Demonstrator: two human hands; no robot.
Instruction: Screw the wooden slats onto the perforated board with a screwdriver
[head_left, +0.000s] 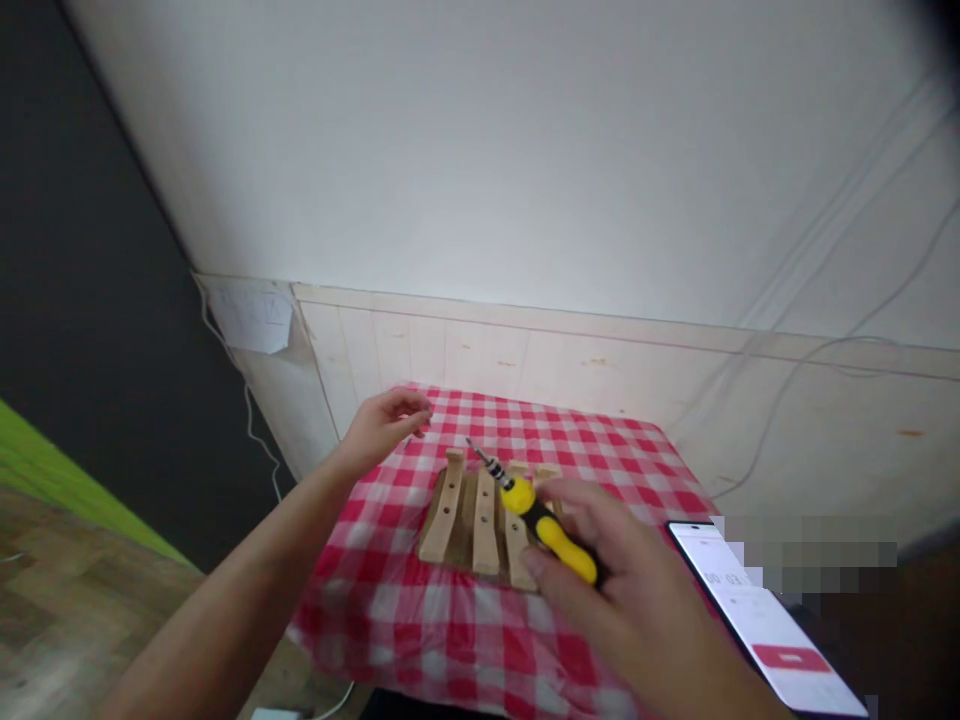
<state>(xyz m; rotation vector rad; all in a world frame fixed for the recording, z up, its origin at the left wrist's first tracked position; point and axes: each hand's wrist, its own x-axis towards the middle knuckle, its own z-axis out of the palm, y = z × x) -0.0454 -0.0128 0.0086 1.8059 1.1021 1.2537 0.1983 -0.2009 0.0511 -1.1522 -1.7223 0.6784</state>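
Note:
My right hand (607, 560) is closed around a yellow-and-black screwdriver (559, 545), its metal tip pointing up and to the left. Beneath the screwdriver lies a wooden rack (465, 520): several pale strips with upturned far ends lie side by side across a brown board. Dark screw heads or holes show in the strips. The hand and tool hide part of the right side of this rack. My left hand (386, 425) is held over the table beyond the rack's left end, fingers loosely curled and apart from the thumb, with nothing visible in it.
A red-and-white checked cloth (510, 630) covers the small table against the wall. A phone (765, 610) with a lit screen is at the right. Cables (780, 420) hang along the wall at right; a white cord (255, 430) runs down at left.

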